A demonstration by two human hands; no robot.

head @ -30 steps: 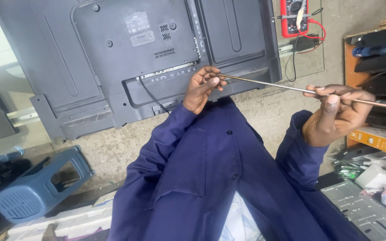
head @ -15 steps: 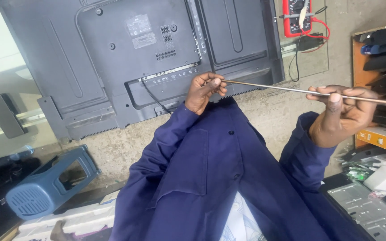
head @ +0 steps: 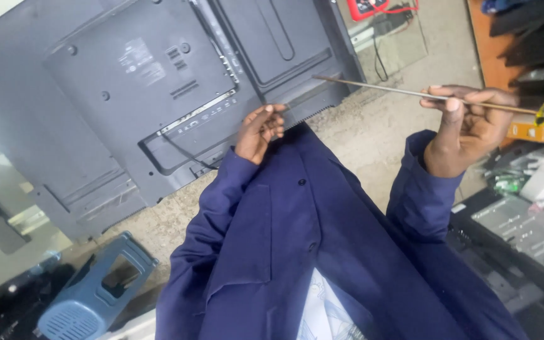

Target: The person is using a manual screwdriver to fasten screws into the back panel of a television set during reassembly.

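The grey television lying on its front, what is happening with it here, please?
A person in a dark blue work coat is working at the back of the large grey flat television. The right hand holds a long thin metal screwdriver with a yellow handle, its tip lifted just off the panel. The left hand rests at the television's lower edge. A blue plastic stool lies nearby.

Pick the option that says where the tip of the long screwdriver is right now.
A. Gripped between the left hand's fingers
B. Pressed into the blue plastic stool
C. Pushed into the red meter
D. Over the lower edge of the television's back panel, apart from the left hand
D: the right hand holds the screwdriver, whose tip lies over the television's back panel, apart from the left hand.
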